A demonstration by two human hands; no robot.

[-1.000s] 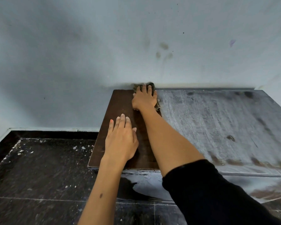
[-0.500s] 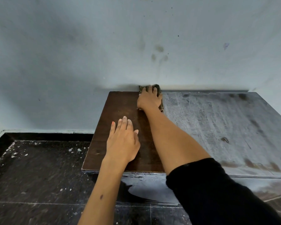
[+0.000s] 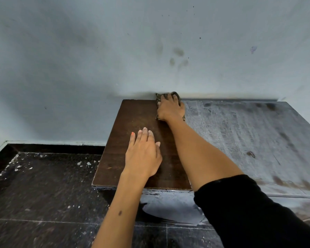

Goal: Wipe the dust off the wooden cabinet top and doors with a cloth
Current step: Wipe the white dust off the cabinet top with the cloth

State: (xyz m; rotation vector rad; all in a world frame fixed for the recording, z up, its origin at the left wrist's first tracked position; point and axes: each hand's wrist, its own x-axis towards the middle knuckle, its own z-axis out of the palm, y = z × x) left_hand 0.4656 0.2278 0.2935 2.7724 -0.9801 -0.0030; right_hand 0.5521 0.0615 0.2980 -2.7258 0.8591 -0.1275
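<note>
Item: wooden cabinet top (image 3: 138,122), a flat surface set against a pale wall (image 3: 115,51). The left portion was dark brown and clean; the right portion (image 3: 240,140) was coated in grey-white dust with streaks and a few dark smudges. The boundary between clean and dusty ran roughly under the right forearm.

Item: cloth (image 3: 157,97), dark and crumpled, at the far edge of the top where it met the wall, on the clean-dusty boundary. Only its edges showed around the hand.

Item: right hand (image 3: 170,109), palm down on the cloth, pressing it to the surface. Its fingers (image 3: 166,99) lay close together over the cloth, their tips bent slightly at the wall; whether they curled round the cloth could not be told. A black sleeve (image 3: 249,212) covered the upper arm.

Item: left hand (image 3: 142,158), flat on the clean brown part, nearer the front edge and well apart from the cloth. Fingers (image 3: 144,136) straight and side by side, thumb beside them, holding nothing.

Item: cabinet front (image 3: 168,206), dusty, with one wiped dark patch.

Item: floor (image 3: 43,194), dark tile flecked with white specks.
</note>
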